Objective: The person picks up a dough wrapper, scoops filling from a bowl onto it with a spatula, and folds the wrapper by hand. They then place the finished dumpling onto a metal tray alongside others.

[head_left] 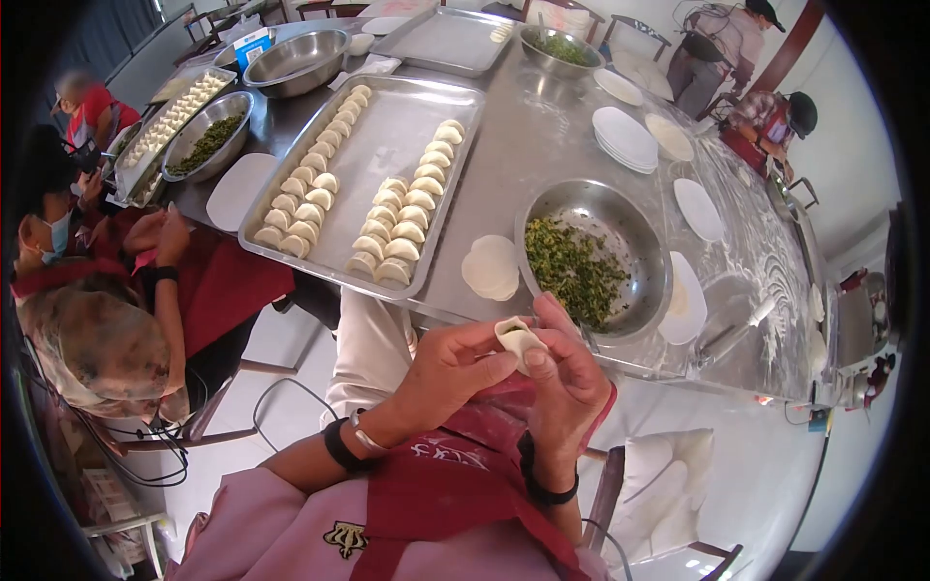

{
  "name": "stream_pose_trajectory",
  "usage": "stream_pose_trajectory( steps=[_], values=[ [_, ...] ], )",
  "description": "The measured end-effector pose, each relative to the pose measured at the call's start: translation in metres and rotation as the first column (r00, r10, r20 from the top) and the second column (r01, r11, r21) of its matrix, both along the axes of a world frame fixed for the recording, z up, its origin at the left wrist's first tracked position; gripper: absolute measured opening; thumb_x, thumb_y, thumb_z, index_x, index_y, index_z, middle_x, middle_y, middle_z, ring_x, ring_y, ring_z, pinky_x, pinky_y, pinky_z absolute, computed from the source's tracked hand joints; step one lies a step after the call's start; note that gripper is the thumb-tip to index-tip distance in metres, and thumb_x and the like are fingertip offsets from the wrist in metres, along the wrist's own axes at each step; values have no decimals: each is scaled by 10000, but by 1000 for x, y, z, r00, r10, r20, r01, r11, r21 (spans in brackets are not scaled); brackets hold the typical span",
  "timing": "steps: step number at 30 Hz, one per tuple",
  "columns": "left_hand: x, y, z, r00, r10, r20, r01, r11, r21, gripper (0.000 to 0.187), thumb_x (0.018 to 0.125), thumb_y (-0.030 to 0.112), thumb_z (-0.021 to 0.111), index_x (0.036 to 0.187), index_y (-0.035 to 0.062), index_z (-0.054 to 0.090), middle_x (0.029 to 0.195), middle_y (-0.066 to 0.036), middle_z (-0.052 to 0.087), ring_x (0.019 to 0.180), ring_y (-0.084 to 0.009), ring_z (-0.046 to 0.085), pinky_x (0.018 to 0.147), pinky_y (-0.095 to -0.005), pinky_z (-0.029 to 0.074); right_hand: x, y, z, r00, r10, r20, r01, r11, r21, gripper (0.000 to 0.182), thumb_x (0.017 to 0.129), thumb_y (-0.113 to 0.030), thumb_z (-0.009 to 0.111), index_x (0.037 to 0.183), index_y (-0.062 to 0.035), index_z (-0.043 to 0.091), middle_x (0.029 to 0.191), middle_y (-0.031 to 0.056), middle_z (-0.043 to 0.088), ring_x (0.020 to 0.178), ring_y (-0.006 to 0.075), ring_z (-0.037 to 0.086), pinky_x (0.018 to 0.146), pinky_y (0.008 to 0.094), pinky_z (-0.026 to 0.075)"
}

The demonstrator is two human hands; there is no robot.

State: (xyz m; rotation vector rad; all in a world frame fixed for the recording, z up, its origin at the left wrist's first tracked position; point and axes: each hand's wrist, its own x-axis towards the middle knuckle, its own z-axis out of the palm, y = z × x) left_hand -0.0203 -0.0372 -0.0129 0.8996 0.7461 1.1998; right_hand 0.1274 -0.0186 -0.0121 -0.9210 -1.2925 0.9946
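Note:
Between my two hands, just in front of the table edge, is a partly folded dumpling (520, 339) with some green filling showing at its top. The fingers of my left hand (450, 373) pinch its left side, and my right hand (570, 378) grips its right side. Right beyond my hands stands a steel bowl (644, 242) of chopped green filling (572, 271). A small stack of round wrappers (490, 268) lies left of that bowl. Further left, a metal tray (373, 116) holds rows of finished dumplings (402, 232).
A co-worker in a mask (97, 339) sits at the left, hands near the table. White plates (625, 136) and a scraper-like tool (733, 334) lie to the right on the floury table (523, 145). More bowls (295, 63) and trays stand behind. Other people are farther off.

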Motion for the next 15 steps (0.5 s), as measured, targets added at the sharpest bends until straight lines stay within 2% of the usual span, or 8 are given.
stream_pose_trajectory(
  steps=[4, 7, 10, 13, 15],
  values=[
    [9, -2, -2, 995, 74, 68, -76, 997, 23, 445, 978, 82, 618, 1389, -43, 502, 1218, -87, 643, 1123, -131, 593, 985, -293, 491, -1, -1, -2, 999, -40, 33, 38, 998, 59, 193, 832, -60, 753, 1007, 15, 727, 1235, 220, 661, 1261, 354, 566, 1073, 448, 414],
    [6, -5, -2, 991, 88, -102, -83, 995, 53, 423, 990, 81, 598, 1390, -28, 514, 1235, -88, 639, 1124, -117, 585, 972, -282, 494, 0, -1, -2, 989, -75, 129, 59, 990, 125, 179, 823, -64, 762, 984, 8, 729, 1188, 216, 683, 1235, 362, 585, 1061, 450, 425],
    [3, -7, 2, 979, 45, -201, -35, 998, 55, 418, 997, 74, 582, 1398, -19, 511, 1259, -95, 633, 1119, -108, 581, 959, -271, 498, 1, 1, -4, 988, -71, 137, 44, 981, 191, 168, 818, -83, 771, 959, -1, 730, 1154, 217, 696, 1220, 377, 594, 1050, 458, 432],
    [5, -8, -2, 991, 21, -133, -15, 999, 49, 415, 1001, 66, 570, 1403, -16, 508, 1280, -104, 625, 1115, -107, 584, 953, -265, 505, 4, 3, -4, 985, -50, 168, 9, 972, 236, 187, 816, -105, 776, 967, -5, 729, 1151, 218, 697, 1216, 379, 597, 1042, 460, 434],
    [4, -6, -6, 988, 23, -153, -18, 999, 32, 414, 998, 60, 570, 1401, -18, 509, 1273, -103, 629, 1112, -110, 589, 959, -267, 504, 7, 4, -9, 974, -47, 220, -1, 977, 214, 225, 804, -109, 779, 992, 1, 725, 1159, 211, 696, 1225, 378, 592, 1039, 465, 434]
  ],
)
